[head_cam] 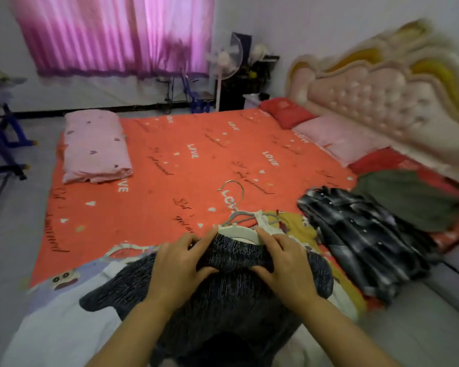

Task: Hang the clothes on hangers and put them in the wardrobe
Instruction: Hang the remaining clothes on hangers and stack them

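A dark grey knitted sweater (223, 300) lies at the near edge of the bed. A white hanger (236, 231) with a metal hook sits partly inside its neck opening. My left hand (180, 263) grips the left side of the sweater's collar, fingers curled into the knit. My right hand (286, 263) grips the right side of the collar, fingertips beside the hanger's shoulder. Grey hangers (245, 217) lie just beyond the white one. A black and white patterned garment (363, 239) is heaped to the right, with a green garment (408, 200) behind it.
The bed has an orange sheet (186, 165) with a folded pink quilt (96, 147) at its far left and pillows (337, 139) along the padded headboard (382, 102). A white cartoon-print cloth (64, 313) lies under the sweater. A fan (225, 62) stands by pink curtains.
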Available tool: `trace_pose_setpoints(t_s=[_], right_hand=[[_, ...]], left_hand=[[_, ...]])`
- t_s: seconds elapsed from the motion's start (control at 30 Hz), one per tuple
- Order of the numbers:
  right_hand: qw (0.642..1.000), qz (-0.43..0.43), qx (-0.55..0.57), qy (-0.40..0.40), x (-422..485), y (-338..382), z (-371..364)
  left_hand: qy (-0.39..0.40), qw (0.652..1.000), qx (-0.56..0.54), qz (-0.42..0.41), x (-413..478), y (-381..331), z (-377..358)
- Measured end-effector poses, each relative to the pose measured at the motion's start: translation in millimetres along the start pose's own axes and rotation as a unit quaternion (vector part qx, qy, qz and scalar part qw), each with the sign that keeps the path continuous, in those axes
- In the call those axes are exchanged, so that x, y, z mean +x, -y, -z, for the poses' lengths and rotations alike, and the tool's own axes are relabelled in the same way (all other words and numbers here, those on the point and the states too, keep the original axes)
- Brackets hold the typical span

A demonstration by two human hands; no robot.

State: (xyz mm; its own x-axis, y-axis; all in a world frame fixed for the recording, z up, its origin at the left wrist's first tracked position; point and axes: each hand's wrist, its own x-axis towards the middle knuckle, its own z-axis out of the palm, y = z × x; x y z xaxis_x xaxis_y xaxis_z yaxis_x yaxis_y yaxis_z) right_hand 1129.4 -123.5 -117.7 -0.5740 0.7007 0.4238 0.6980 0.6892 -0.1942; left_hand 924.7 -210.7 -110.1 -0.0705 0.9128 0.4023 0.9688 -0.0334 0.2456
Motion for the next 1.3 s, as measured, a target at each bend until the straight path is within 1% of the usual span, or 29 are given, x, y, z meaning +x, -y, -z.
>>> trace_pose_setpoints(t_s=[0.13, 0.37, 0.47, 0.63, 0.77, 0.9, 1.03, 1.17, 1.3], right_hand=[[0.998, -0.057, -0.029, -0.011, -37.3, -57.9, 53.6], [0.985, -0.145, -0.084, -0.043, -118.9, -184.0, 133.4], [0.98, -0.182, -0.078, -0.024, -158.0, -252.5, 163.9], [0.975, -0.21, -0.07, -0.025, -210.1, -367.8, 218.1], [0.969, -0.232, -0.077, -0.045, -233.7, -438.9, 260.3], [0.966, -0.241, -0.07, -0.058, -244.0, -500.7, 282.7], [0.961, -0.26, -0.064, -0.071, -240.0, -556.8, 285.3], [0.958, -0.266, -0.072, -0.074, -220.0, -619.4, 280.5], [0.956, -0.274, -0.081, -0.066, -184.9, -690.0, 278.7]], left_hand=[[-0.021, 0.998, -0.023, -0.054, 24.6, -65.2, -11.8], [0.015, 0.991, -0.058, -0.121, 68.9, -210.6, -55.7], [0.031, 0.989, -0.05, -0.139, 87.7, -285.6, -85.5], [0.036, 0.985, -0.03, -0.164, 124.8, -408.3, -133.9], [0.045, 0.983, -0.04, -0.173, 155.8, -487.5, -160.2], [0.036, 0.982, -0.04, -0.182, 191.7, -537.9, -187.6], [0.045, 0.981, -0.049, -0.183, 231.3, -568.4, -222.2], [0.051, 0.98, -0.057, -0.186, 279.4, -594.8, -265.5], [0.035, 0.977, -0.061, -0.199, 342.0, -618.5, -314.4]])
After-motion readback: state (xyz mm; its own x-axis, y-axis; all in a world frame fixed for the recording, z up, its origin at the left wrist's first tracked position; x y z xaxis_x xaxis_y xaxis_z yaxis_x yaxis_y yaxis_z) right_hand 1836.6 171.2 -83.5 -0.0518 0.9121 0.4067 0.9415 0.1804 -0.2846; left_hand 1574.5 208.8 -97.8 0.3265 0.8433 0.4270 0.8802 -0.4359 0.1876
